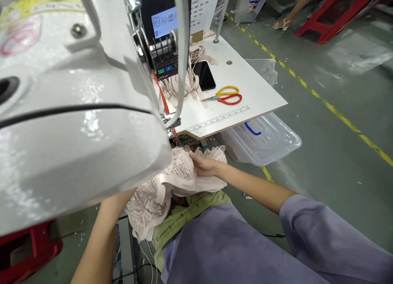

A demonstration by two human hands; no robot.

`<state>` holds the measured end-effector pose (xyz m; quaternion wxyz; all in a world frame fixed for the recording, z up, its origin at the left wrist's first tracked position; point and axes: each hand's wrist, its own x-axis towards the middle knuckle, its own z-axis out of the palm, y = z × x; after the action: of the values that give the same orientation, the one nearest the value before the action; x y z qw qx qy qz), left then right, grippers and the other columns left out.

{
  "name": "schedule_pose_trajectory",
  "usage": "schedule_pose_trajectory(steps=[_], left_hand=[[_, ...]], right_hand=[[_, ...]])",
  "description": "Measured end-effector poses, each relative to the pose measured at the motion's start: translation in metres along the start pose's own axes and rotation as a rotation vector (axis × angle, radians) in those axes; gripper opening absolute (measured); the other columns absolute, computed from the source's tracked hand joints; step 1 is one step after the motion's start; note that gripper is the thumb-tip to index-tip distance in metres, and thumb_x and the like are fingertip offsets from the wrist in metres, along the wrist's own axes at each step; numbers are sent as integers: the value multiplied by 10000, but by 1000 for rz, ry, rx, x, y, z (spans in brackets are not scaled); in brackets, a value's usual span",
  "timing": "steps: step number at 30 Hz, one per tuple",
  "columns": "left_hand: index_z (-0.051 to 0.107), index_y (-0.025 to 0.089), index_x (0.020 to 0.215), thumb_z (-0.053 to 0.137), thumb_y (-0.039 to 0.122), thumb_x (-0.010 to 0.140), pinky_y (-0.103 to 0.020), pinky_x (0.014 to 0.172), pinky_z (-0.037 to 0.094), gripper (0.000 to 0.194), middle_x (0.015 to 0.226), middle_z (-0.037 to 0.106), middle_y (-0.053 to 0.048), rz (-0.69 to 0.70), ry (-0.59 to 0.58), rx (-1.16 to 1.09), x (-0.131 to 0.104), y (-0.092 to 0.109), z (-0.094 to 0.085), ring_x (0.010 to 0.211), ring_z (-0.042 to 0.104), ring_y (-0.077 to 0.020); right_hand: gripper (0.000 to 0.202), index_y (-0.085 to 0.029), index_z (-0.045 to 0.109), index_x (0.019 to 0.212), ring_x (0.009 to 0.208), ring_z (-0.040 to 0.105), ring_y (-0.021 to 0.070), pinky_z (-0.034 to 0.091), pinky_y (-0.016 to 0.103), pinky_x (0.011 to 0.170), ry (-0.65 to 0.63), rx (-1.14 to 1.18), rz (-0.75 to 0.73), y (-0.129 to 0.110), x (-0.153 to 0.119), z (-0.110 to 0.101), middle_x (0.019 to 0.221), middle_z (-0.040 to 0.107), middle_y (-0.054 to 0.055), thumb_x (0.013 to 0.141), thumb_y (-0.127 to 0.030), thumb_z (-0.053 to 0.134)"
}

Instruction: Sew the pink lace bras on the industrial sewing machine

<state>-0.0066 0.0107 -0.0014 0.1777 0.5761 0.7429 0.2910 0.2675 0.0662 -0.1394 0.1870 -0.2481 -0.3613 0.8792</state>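
A pale pink lace garment (181,169) hangs over my lap below the sewing machine's needle area. My right hand (205,164) is closed on the garment's right part, its thumb on top near the lace edge. Of my left side the forearm shows, and the machine head (80,153) hides the fingers; a small part of my left hand (126,196) appears beside the garment's left part. The garment's upper edge lies close to the presser foot (172,131). A green cloth (181,218) lies under the garment on my lap.
On the white table (260,91) are red-and-yellow scissors (229,95), a black phone (204,75), a ruler (219,117) and beige straps (181,85). A control screen (166,22) stands behind. A lidded plastic box (264,136) sits below the table's right edge. Red stools are at both sides.
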Motion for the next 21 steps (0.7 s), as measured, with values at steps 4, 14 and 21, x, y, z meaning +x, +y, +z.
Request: schedule_pose_trajectory(steps=[4,14,21], left_hand=[[623,217,750,766,429,674,-397,822,563,267,799,704,-56,33,-66,94,-1,5,-1,834,667,-277],[642,217,728,599,332,810,-409,904,502,148,668,651,-44,126,-116,151,-4,10,5,884,666,-294],[638,228,1033,597,276,897,-337,872,531,150,989,688,-74,274,198,223,-62,36,-7,1012,656,-244]], right_hand=[[726,-194,583,1269,1136,681,253,534,414,1013,-105,186,46,4,-16,-10,1260,690,130,676,-488,881],[349,-141,682,1040,895,747,244,608,372,855,270,279,6,-5,-33,-13,983,776,116,744,-281,802],[182,-185,752,822,630,679,103,547,193,619,372,88,-288,-58,-66,9,753,747,-7,718,-293,855]])
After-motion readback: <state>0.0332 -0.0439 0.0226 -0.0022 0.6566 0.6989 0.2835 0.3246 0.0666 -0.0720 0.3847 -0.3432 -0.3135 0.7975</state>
